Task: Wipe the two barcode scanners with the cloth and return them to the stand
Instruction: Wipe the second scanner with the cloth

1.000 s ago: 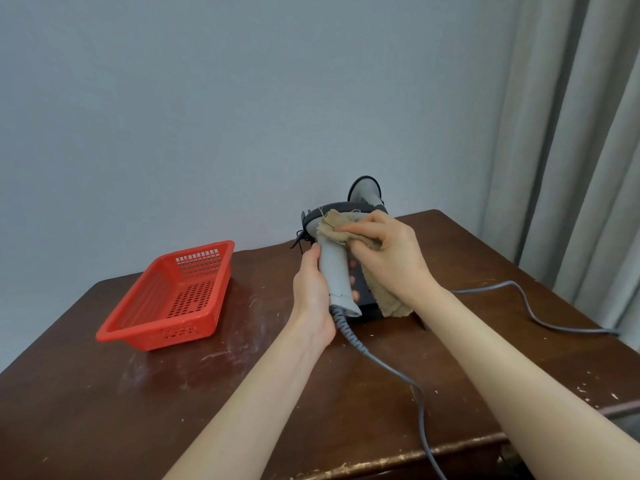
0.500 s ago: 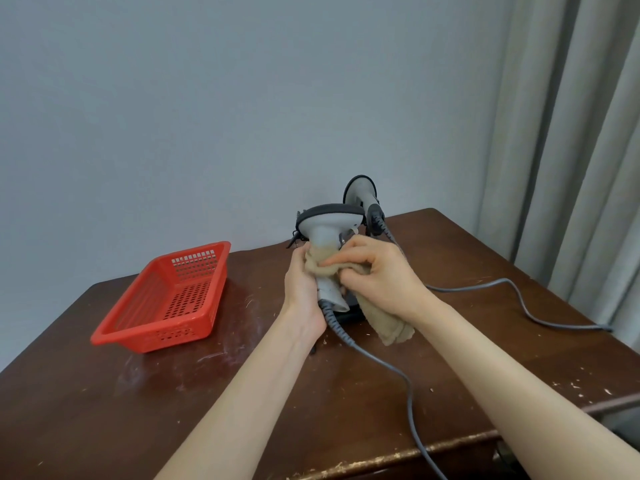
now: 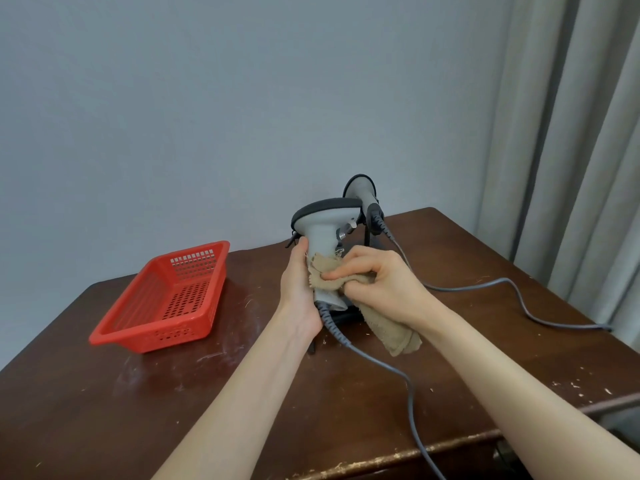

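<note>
My left hand (image 3: 298, 289) grips the handle of a grey barcode scanner (image 3: 323, 223), held upright above the table with its black-rimmed head on top. My right hand (image 3: 381, 282) holds a beige cloth (image 3: 388, 327) wrapped around the lower part of that handle; the cloth's loose end hangs down below my wrist. A second grey scanner (image 3: 360, 188) sits behind on the black stand (image 3: 367, 233), whose base is mostly hidden by my hands. Grey cables run from both scanners.
A red plastic basket (image 3: 166, 299) stands on the left of the dark wooden table (image 3: 138, 410). One cable (image 3: 408, 393) trails over the front edge, another (image 3: 519, 299) runs right toward the grey curtain (image 3: 571, 168). A wall is close behind.
The cloth in my right hand has slid from the scanner's head down to the lower handle. The scanner head is now uncovered and held a little higher.
</note>
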